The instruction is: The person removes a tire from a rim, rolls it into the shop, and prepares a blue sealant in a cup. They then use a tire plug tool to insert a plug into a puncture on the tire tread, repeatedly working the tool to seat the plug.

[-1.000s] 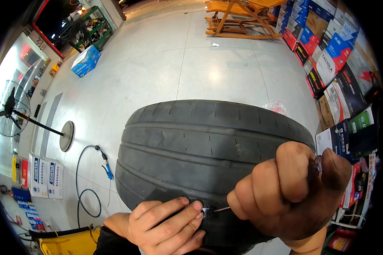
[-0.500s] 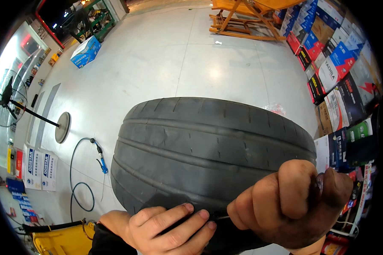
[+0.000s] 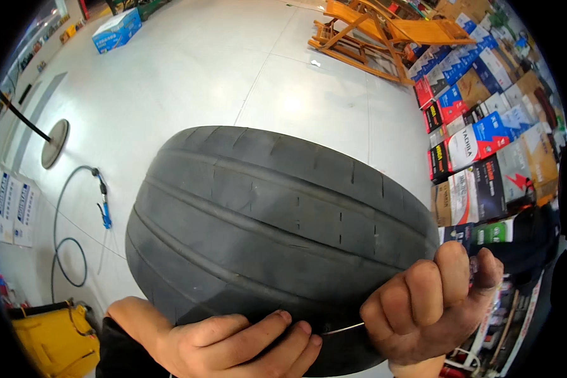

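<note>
A worn black tyre fills the middle, its grooved tread facing me. My left hand lies on the near part of the tread with its fingers stretched out. Closed in a fist, my right hand holds a tool with a thin metal shaft. The shaft runs from the fist toward the tread just beside my left fingertips; its far end is hard to make out. Most of the tool's handle is hidden in the fist, with a small shiny bit showing near the thumb.
A blue air hose with a blow gun lies on the pale floor at left, near a round stand base. Stacked boxes line the right side. A wooden rocking chair stands far back. A yellow case is at lower left.
My right fist has drawn away from my left fingertips, and more of the metal shaft shows. The left hand stays on the tread. The whole view has shifted and tilted.
</note>
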`<move>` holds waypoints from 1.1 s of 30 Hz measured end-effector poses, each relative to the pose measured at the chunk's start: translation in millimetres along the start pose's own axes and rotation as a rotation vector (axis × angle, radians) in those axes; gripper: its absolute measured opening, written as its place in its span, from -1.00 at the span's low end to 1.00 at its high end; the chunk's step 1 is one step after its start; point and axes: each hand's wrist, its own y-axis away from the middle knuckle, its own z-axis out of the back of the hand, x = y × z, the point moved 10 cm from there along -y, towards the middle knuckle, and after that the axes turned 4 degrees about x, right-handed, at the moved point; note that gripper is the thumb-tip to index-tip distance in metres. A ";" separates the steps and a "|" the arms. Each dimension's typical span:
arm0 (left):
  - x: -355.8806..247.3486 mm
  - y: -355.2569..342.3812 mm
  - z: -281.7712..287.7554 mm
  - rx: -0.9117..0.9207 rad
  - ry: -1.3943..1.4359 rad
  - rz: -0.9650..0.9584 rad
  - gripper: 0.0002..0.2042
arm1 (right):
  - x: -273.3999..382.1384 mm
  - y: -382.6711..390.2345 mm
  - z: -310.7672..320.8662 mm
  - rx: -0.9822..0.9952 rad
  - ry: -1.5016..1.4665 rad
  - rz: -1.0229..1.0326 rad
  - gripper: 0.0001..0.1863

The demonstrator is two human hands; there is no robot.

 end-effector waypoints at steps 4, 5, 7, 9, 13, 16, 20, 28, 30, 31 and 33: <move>1.9 2.4 3.5 -0.020 -0.009 -0.023 -0.83 | 3.7 2.8 2.1 -0.064 -0.025 0.081 -0.55; 2.5 3.2 4.4 -0.021 -0.011 -0.029 -0.83 | 4.3 3.4 1.6 -0.065 -0.004 0.092 -0.55; 4.7 4.6 5.7 -0.015 0.011 -0.033 -0.84 | 4.3 0.3 -0.4 -0.032 0.041 0.091 -0.56; 8.2 6.7 6.9 -0.020 0.075 -0.011 -0.85 | 5.2 -2.5 -1.1 -0.019 0.008 0.114 -0.57; 22.4 10.3 15.5 -0.092 0.290 0.106 -0.83 | 13.4 -4.3 2.3 0.002 -0.183 0.153 -0.52; 36.0 21.3 12.6 -0.185 0.454 0.187 -0.87 | 16.5 -4.4 6.9 -0.028 -0.224 0.175 -0.55; 53.5 43.1 -3.9 -0.165 0.812 0.417 -0.90 | 37.9 -6.6 14.5 0.026 -0.231 0.303 -0.59; 71.0 61.0 -30.8 -0.230 1.346 0.698 -0.79 | 64.4 -2.1 58.4 -0.224 0.182 0.388 -0.55; 71.4 61.5 -38.9 -0.142 1.436 0.769 -0.78 | 69.1 10.1 58.5 -0.321 0.240 0.460 -0.68; 72.9 59.2 -38.6 -0.107 1.437 0.804 -0.77 | 70.3 17.0 55.5 -0.382 0.248 0.486 -0.76; 82.4 55.6 -38.0 -0.111 1.383 0.781 -0.77 | 72.4 32.7 47.9 -0.411 0.321 0.529 -0.88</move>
